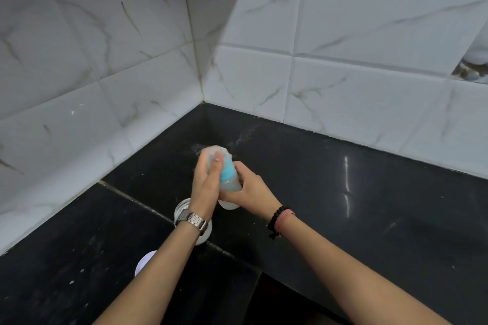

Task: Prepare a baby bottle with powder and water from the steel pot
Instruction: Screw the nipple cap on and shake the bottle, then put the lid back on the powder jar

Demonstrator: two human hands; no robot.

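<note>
1. Grip: both hands hold the baby bottle (227,179) above the black counter (343,192). The right hand (247,188) wraps the lower body of the bottle, fingers curled round it. The left hand (208,177) closes over the upper part, thumb laid against the blue collar (227,172) and fingers round the clear cap (217,152).
2. Bottle attitude: the bottle is tilted, top end pointing away from the person, base toward the wrists. It is blurred, so the fill level and contents cannot be read.
3. Purpose of the two-handed hold, as a judgement: one hand steadies the body while the other bears on the top, which suits either tightening the cap or shaking to mix. The frame does not show which.
4. Just below the left wrist: a round white container (204,236), partly hidden by the wristwatch (192,220), stands on the counter. Nearer the person, beside the left forearm, lies a white lid-like disc (145,261). Both sit within reach, probably the powder supply.
5. Beyond the grip: white specks (237,140) mark the counter near the tiled wall (343,87).
6. The steel pot is not in view.
</note>
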